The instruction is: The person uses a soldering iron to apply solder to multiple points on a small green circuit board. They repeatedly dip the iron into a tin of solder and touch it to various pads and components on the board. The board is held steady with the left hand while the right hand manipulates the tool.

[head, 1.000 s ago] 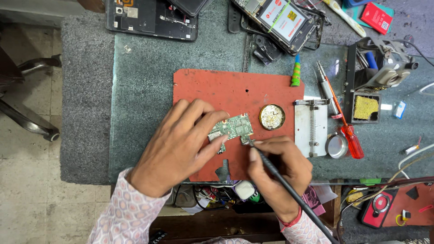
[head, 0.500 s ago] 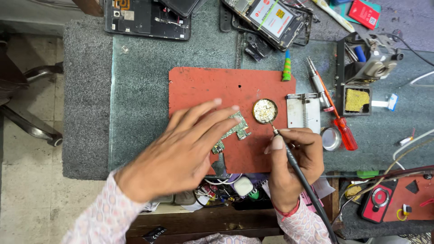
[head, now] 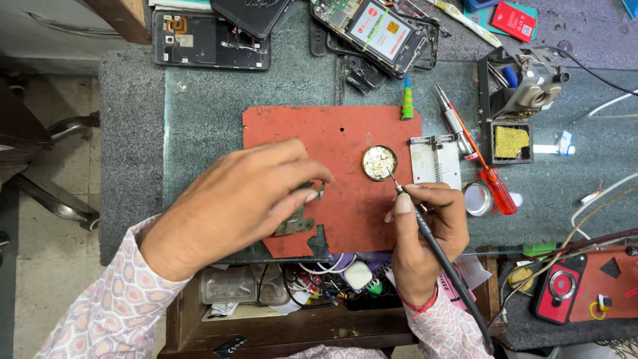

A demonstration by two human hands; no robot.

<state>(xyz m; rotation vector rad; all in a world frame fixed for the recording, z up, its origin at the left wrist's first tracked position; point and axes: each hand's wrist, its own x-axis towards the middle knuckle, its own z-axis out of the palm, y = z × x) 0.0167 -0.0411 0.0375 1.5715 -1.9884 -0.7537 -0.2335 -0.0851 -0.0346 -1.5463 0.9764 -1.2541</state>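
Observation:
My left hand lies flat on a small green circuit board, pinning it to the red work mat; most of the board is hidden under my fingers. My right hand grips a black soldering iron like a pen. Its thin tip touches a small round tin with a gold rim and pale contents, on the mat's right side.
A metal board holder, a red-handled screwdriver, a small round lid and a soldering stand with a yellow sponge lie to the right. Opened phones sit at the back. Cables and a red device fill the lower right.
My right hand carried the iron tip from the circuit board over to the round tin. My left hand slid down and left, still covering the board.

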